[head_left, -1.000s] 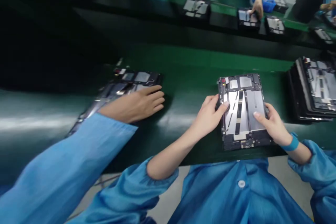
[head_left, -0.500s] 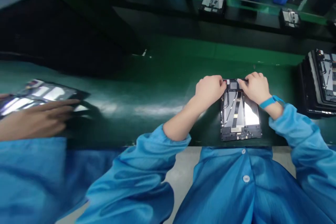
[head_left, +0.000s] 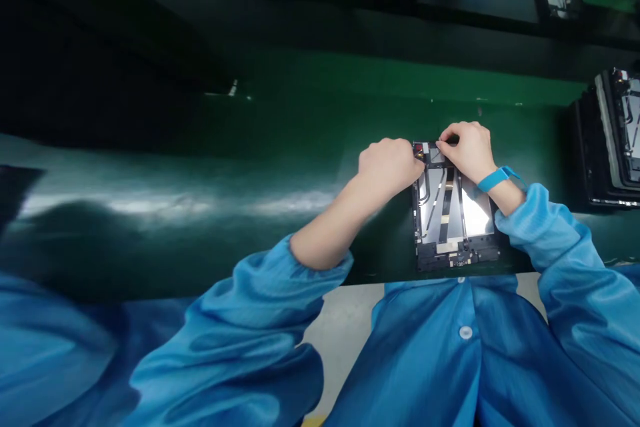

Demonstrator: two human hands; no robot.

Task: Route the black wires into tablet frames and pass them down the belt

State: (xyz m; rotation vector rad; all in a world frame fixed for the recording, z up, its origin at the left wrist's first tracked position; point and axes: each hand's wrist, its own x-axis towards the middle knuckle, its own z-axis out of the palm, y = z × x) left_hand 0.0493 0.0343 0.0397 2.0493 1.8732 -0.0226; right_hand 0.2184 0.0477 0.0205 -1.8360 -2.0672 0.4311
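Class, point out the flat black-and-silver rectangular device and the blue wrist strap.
Flat black-and-silver rectangular device (head_left: 455, 208), head view: silver middle area.
Blue wrist strap (head_left: 493, 179), head view: band's outer face.

The person wears a glossy blue smock (head_left: 425, 360), its front seam fastened with round white buttons (head_left: 465, 332). Both loose sleeves (head_left: 240, 333) crease into deep folds and end in gathered cuffs (head_left: 293, 257). A lighter blue wristband (head_left: 493, 179) with a thin loose end circles the wrist of the right hand (head_left: 465, 150).

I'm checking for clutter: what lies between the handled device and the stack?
In the head view: right forearm, blue wristband and sleeve, then green tabletop.
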